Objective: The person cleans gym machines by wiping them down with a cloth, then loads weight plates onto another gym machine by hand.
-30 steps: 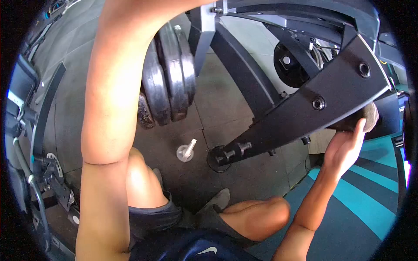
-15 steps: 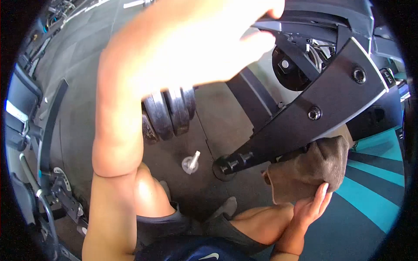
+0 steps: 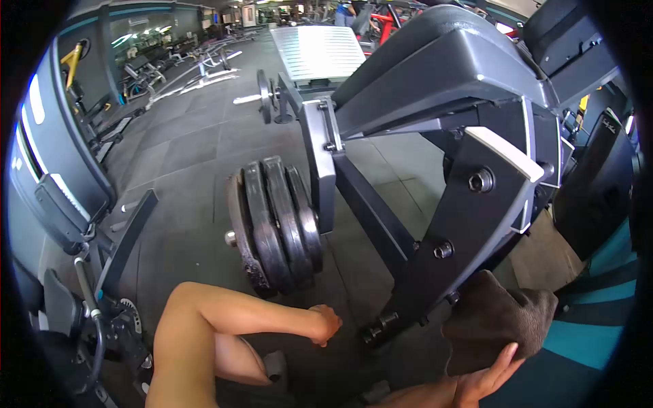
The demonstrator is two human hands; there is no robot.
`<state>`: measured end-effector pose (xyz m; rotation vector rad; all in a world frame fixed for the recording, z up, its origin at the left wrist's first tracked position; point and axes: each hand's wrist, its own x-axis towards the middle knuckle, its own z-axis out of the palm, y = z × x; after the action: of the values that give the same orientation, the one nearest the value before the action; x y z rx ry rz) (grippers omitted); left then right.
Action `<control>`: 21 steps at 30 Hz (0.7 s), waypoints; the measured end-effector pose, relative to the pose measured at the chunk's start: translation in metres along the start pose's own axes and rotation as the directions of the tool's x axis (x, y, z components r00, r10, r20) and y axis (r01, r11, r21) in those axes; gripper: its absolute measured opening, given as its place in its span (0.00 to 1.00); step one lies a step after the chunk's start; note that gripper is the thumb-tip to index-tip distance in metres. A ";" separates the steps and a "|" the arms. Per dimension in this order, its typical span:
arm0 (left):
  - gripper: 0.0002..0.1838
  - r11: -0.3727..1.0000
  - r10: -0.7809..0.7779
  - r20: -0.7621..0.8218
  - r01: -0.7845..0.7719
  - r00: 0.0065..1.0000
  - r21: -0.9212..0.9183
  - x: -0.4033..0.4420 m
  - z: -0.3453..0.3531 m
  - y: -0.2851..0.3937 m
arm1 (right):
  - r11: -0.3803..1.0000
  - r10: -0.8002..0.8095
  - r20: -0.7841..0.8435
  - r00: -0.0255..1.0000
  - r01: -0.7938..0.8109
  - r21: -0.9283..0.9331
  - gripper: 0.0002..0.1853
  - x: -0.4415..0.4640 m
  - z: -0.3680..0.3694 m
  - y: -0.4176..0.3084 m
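Note:
My left hand (image 3: 325, 325) is low at the centre, near the foot of the machine's black slanted beam (image 3: 457, 217). Its fingers are curled closed, and whatever they may hold is hidden. At the lower right, my right hand (image 3: 491, 378) grips a dark brown cloth (image 3: 500, 319), which hangs beside the beam's lower part. Several black weight plates (image 3: 275, 228) stand on the machine's bar, above and left of my left hand. The white-topped clear bottle seen earlier on the floor does not show.
A large black pad (image 3: 422, 61) tops the machine, with a ribbed foot plate (image 3: 318, 53) behind it. More gym equipment (image 3: 95, 272) stands along the left. A wooden board (image 3: 544, 251) and a teal-striped mat (image 3: 585, 343) lie at the right. A person in blue (image 3: 345, 15) is far back.
The view has tilted up. My left hand has come down from the upper machine towards the floor and closed. My right hand has brought the cloth out from behind the beam.

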<state>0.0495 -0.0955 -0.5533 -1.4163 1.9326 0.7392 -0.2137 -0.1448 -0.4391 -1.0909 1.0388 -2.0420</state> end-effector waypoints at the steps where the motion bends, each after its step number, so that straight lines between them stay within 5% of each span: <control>1: 0.36 0.999 -0.024 -0.041 0.022 0.999 -0.041 0.009 0.015 -0.004 | 0.991 -0.097 0.120 0.988 0.108 -0.085 0.29 -0.001 0.003 -0.005; 3: 0.39 0.990 -0.070 -0.128 0.054 0.989 -0.127 0.030 0.046 -0.008 | 0.912 -0.262 0.375 0.889 0.355 -0.204 0.30 0.005 0.004 -0.022; 10: 0.18 0.932 0.042 -0.256 -0.130 0.966 -0.339 0.082 0.085 -0.016 | 0.934 -0.148 0.358 0.922 0.249 -0.257 0.27 -0.005 0.009 -0.019; 15: 0.13 0.958 0.181 -0.218 -0.222 0.959 -0.182 0.059 0.053 0.004 | 0.899 0.121 0.425 0.897 0.082 -0.430 0.27 0.007 0.047 -0.060; 18: 0.13 0.884 -0.028 -0.331 -0.131 0.943 -0.449 0.045 0.054 0.044 | 0.832 0.323 0.422 0.847 -0.041 -0.553 0.27 0.020 0.068 -0.090; 20: 0.19 0.893 -0.009 -0.473 -0.206 0.881 -0.401 0.036 0.059 0.077 | 0.728 0.441 0.473 0.763 0.004 -0.685 0.28 0.031 0.100 -0.127; 21: 0.24 0.900 0.002 -0.537 -0.235 0.843 -0.366 0.014 0.050 0.080 | 0.707 0.534 0.365 0.762 -0.167 -0.687 0.28 0.032 0.106 -0.138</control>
<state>-0.0225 -0.0456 -0.5904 -1.9317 2.4009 0.9432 -0.1563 -0.1359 -0.2718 -1.5158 1.5064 -0.9497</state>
